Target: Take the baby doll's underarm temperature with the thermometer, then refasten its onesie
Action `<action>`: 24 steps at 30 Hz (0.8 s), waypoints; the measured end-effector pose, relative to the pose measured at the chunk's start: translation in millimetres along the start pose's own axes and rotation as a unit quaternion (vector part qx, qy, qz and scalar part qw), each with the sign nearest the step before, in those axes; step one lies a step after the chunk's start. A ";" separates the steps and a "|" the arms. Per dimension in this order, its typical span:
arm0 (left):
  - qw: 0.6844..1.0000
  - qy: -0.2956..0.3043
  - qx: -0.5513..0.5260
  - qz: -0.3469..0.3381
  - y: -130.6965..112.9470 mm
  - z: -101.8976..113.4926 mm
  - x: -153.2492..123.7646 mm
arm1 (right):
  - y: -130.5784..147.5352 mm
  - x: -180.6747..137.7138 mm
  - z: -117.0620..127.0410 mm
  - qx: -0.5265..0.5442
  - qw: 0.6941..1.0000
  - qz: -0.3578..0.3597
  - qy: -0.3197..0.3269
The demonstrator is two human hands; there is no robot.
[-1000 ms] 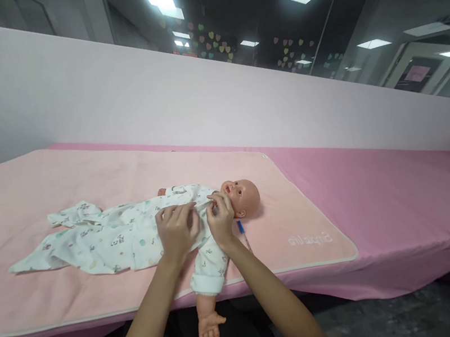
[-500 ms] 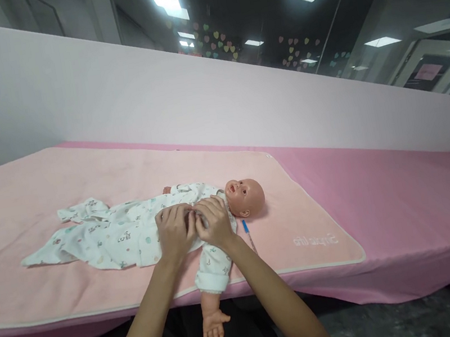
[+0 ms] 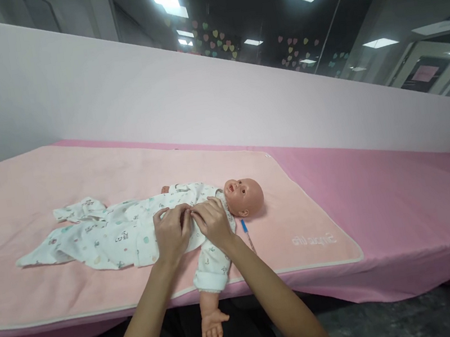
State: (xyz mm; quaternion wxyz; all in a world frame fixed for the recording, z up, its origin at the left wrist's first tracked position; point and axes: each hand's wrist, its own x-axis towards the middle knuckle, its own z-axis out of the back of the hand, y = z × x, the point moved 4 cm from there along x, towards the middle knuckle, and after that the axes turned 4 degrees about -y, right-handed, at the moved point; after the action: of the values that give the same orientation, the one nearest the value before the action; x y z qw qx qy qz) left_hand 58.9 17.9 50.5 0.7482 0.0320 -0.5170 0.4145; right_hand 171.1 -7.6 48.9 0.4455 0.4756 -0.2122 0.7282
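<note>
A baby doll [image 3: 246, 197] lies on its back, head to the right, in white patterned clothes [image 3: 122, 237]. One doll arm [image 3: 211, 319] hangs over the table's front edge. My left hand [image 3: 172, 232] rests on the doll's chest, fingers curled and thumb pressed to the fingertips on the front of the clothes. Right beside it, nearer the doll's neck, my right hand [image 3: 215, 222] pinches the same cloth. The fingertips of both hands meet there. Whatever fastening lies between them is too small to make out.
A thin stick with a blue end [image 3: 245, 228] lies by the doll's shoulder. Beneath the doll is a peach mat [image 3: 301, 219] with white lettering, on a pink tablecloth [image 3: 398, 209]. A white partition [image 3: 198, 104] stands behind. Something partly visible sits at the far right edge.
My fingertips have shifted slightly on the doll's clothes, and my right fingers have drawn in closer to my left. The doll and the stick lie as before; the view moved a little.
</note>
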 end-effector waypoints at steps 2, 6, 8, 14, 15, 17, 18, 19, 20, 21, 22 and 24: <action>1.000 0.008 -0.006 0.007 1.7 -0.6 0.2 | 0.5 -0.7 -0.9 -0.012 1.000 0.017 0.006; 0.999 0.026 -0.015 0.024 5.3 -2.0 0.5 | 2.1 -1.5 -2.3 -0.038 0.998 0.039 0.020; 0.999 0.034 -0.021 0.029 7.0 -2.1 0.6 | 2.7 -2.1 -3.1 -0.051 0.997 0.049 0.026; 0.999 0.049 -0.017 0.012 8.3 -2.6 -0.4 | 2.0 -2.7 -6.4 -0.085 0.994 0.056 0.041; 0.999 0.047 -0.012 0.008 7.6 -2.7 -0.8 | 1.9 -2.4 -6.7 -0.085 0.994 0.053 0.042; 0.999 0.038 0.004 -0.004 5.8 -1.8 -1.7 | 1.4 -1.5 -6.8 -0.078 0.995 0.044 0.037; 0.999 0.033 0.013 -0.012 5.1 -0.7 -2.2 | 1.0 -1.2 -6.5 -0.074 0.996 0.039 0.031; 0.999 0.025 0.023 -0.019 5.0 1.1 -2.9 | 0.3 -1.0 -6.2 -0.068 0.997 0.032 0.024; 0.999 0.016 0.031 -0.024 5.8 3.8 -3.6 | -0.5 -1.1 -5.7 -0.062 0.998 0.025 0.015; 0.999 0.006 0.041 -0.024 7.8 7.1 -4.5 | -1.5 -1.4 -5.0 -0.056 0.998 0.016 0.005; 0.998 -0.004 0.052 -0.017 11.1 11.1 -5.5 | -2.4 -1.8 -4.0 -0.050 0.999 0.006 -0.005; 0.997 -0.019 0.078 0.006 19.7 19.8 -7.9 | -2.9 -2.4 -1.1 -0.043 0.999 -0.013 -0.024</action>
State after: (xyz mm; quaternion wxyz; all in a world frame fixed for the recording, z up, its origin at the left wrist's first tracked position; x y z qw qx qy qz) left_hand 30.2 16.6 45.9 0.7306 0.0947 -0.4979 0.4575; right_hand 173.4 -6.3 45.9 0.4696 0.4766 -0.2474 0.7008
